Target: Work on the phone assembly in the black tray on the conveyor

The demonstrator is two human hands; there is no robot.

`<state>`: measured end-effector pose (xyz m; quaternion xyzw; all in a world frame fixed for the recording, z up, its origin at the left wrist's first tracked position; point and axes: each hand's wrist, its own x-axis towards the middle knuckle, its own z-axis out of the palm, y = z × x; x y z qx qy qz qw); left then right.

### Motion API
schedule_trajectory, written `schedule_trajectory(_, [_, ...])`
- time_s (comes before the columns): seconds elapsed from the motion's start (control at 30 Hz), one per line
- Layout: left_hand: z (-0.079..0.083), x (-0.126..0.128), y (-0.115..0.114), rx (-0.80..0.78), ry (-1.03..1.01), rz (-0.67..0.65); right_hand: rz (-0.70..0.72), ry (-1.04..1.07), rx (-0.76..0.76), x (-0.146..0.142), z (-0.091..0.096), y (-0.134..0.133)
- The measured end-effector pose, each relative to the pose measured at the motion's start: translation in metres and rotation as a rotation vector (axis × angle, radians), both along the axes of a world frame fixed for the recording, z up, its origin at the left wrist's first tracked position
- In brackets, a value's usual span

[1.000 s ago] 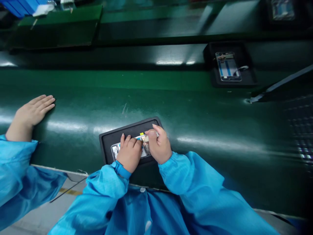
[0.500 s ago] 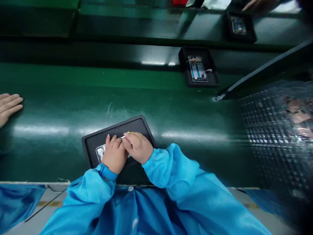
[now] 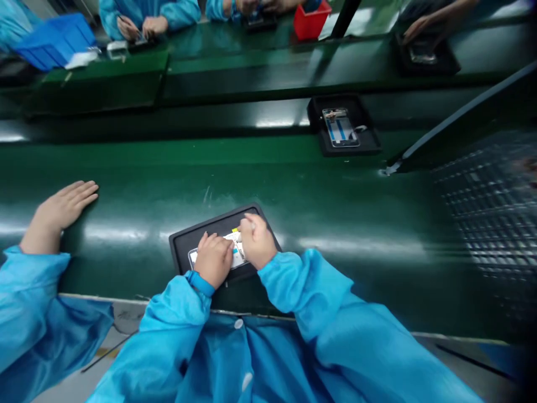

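A black tray lies on the green conveyor belt just in front of me, with an open phone frame in it. My left hand rests curled on the frame's left part, fingers pressed onto it. My right hand is closed beside it, pinching something small at the frame's top near a yellow tab; what it pinches is too small to name.
A co-worker's hand lies flat on the belt at the left. A second black tray with a phone frame sits at the belt's far side. Across the line other people work, near a red bin and blue bin. A gridded tray is on the right.
The view swung back to the left and tilted up, so the co-worker's hand and the far workers show again. My hands stay on the phone frame, the right hand shifted slightly.
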<state>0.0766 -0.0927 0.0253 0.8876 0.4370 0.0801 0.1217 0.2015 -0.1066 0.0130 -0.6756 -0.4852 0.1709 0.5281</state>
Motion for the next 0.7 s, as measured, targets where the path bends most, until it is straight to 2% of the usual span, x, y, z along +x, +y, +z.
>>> schedule_trajectory(0.07, [-0.002, -0.002, 0.002, -0.011, -0.021, 0.03, -0.089, 0.199, -0.066, 0.003, -0.003, 0.0])
schedule_trajectory(0.17, [-0.004, -0.003, 0.005, -0.017, -0.014, 0.09, -0.098, 0.371, -0.108, 0.005, -0.006, 0.0])
schedule_trajectory(0.27, [-0.003, 0.0, 0.01, -0.056, 0.025, 0.148, -0.1, 0.378, -0.107, 0.005, -0.005, 0.001])
schedule_trajectory(0.47, [0.01, 0.009, 0.022, -0.205, 0.12, 0.236, -0.143, 0.29, -0.154, 0.003, 0.0, 0.003])
schedule_trajectory(0.7, [0.019, 0.011, 0.022, -0.284, 0.175, 0.239, -0.139, 0.284, -0.169, 0.002, 0.001, 0.003])
